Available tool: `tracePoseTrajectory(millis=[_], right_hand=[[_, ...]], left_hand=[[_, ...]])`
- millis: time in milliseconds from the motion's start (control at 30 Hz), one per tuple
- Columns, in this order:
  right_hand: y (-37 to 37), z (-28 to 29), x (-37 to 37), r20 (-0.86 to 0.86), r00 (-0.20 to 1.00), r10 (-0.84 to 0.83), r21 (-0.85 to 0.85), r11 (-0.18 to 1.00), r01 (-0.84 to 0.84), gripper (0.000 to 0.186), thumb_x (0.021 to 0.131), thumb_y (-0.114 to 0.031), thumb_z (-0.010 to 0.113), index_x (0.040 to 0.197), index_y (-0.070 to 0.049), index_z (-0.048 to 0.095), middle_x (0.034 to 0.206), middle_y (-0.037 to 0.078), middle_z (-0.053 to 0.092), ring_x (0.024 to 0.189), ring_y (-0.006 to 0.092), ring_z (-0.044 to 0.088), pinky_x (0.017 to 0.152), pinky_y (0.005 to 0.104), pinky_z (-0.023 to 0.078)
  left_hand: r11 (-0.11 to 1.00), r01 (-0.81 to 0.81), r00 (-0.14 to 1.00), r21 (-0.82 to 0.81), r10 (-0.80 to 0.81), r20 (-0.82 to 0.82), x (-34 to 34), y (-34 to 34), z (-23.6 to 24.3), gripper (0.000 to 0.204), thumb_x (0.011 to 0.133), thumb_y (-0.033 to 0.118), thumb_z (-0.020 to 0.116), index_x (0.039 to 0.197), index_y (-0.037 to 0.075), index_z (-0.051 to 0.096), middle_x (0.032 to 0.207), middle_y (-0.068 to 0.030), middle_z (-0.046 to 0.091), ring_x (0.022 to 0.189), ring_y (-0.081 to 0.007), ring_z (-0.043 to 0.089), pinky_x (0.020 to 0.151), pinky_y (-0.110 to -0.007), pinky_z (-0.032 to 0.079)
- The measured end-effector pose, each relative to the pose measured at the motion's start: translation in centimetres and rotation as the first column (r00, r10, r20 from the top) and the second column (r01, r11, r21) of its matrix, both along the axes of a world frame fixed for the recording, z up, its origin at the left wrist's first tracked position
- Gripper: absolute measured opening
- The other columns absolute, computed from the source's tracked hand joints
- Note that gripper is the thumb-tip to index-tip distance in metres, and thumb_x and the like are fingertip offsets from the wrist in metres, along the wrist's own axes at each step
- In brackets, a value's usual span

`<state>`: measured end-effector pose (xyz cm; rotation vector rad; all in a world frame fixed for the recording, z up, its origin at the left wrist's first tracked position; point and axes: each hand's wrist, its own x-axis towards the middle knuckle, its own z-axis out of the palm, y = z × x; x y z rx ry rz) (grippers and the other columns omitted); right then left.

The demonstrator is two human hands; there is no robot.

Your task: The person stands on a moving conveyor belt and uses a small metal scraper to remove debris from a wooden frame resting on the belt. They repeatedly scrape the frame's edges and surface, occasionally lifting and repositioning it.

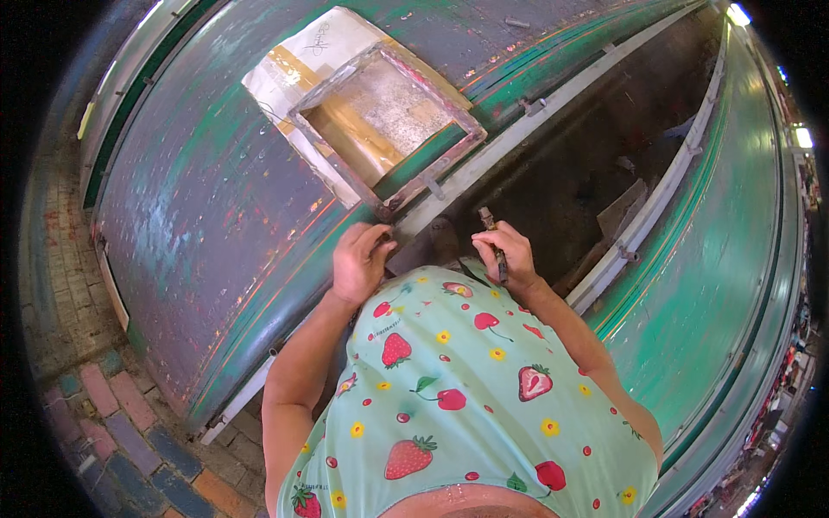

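Note:
My right hand (509,252) grips a short, grimy metal tool (486,219) upright over the dark gap between two long paint-stained tables. My left hand (361,259) is closed, fingertips pinched together just below the near corner of a paint-crusted rectangular frame (452,155); what they hold, if anything, is hidden. The frame lies on a white cardboard sheet (306,47) with brown tape, at the edge of the left table (173,242), beside a grey metal rail (566,99) with small fittings.
Another green table (688,328) with a rail (669,190) and fittings runs along my right. Scraps of board (620,207) lie low in the gap between tables. Brick paving (134,440) shows at the lower left, and strip lights (737,15) glow at the upper right.

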<state>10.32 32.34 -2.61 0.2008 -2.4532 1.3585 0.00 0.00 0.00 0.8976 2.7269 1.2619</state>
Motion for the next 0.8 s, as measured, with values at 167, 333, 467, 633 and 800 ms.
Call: tracePoseTrajectory(millis=[167,333,467,633,800], right_hand=[[-0.1,0.6,-0.3,-0.006,1.000,0.004,0.031,1.000,-0.003,0.016,0.093,0.001,0.087,0.107,-0.004,0.080,0.083,0.012,0.063,0.068,0.0307,0.067,0.061,0.0416,0.054],[-0.9,-0.1,-1.3,-0.046,0.999,-0.012,-0.039,0.999,0.010,0.018,0.094,-0.002,0.086,0.111,-0.005,0.080,0.084,0.013,0.063,0.069,0.0312,0.068,0.062,0.0421,0.055],[-0.1,0.3,0.1,-0.018,0.999,-0.049,0.004,0.999,0.049,0.019,0.094,-0.001,0.086,0.111,-0.007,0.080,0.084,0.012,0.064,0.070,0.0311,0.068,0.064,0.0423,0.055],[0.8,-0.6,1.6,0.007,0.994,-0.110,0.022,0.994,0.110,0.019,0.094,-0.001,0.084,0.111,-0.008,0.080,0.085,0.012,0.064,0.073,0.0313,0.070,0.065,0.0427,0.056],[0.9,-0.2,1.7,0.047,0.995,-0.092,0.045,0.995,0.090,0.018,0.094,0.000,0.084,0.110,-0.007,0.080,0.086,0.012,0.064,0.074,0.0315,0.070,0.065,0.0430,0.057]], left_hand=[[0.945,0.195,0.964,0.263,-0.135,-0.230,-1.8,4.1,7.2,0.036,0.086,0.004,0.091,0.119,0.003,0.077,0.113,-0.0164,0.078,0.099,-0.0377,0.077,0.084,-0.045,0.062],[0.996,0.034,0.997,0.078,-0.028,-0.073,-6.5,8.3,4.6,0.036,0.086,0.014,0.096,0.118,0.007,0.081,0.116,-0.0144,0.082,0.105,-0.0323,0.079,0.092,-0.046,0.063],[0.994,0.107,0.973,-0.016,-0.108,-0.205,-6.9,10.3,1.3,0.033,0.083,0.020,0.097,0.112,0.010,0.084,0.112,-0.0085,0.083,0.111,-0.0322,0.076,0.105,-0.047,0.055],[0.996,0.071,0.935,0.046,-0.050,-0.351,-7.2,11.2,-0.2,0.032,0.077,0.018,0.096,0.105,0.012,0.084,0.106,-0.0051,0.084,0.106,-0.0286,0.076,0.102,-0.047,0.053],[0.995,0.098,0.918,0.015,-0.085,-0.389,-7.5,11.4,-0.1,0.032,0.077,0.020,0.097,0.106,0.013,0.084,0.104,-0.0044,0.084,0.106,-0.0266,0.076,0.105,-0.049,0.052]])
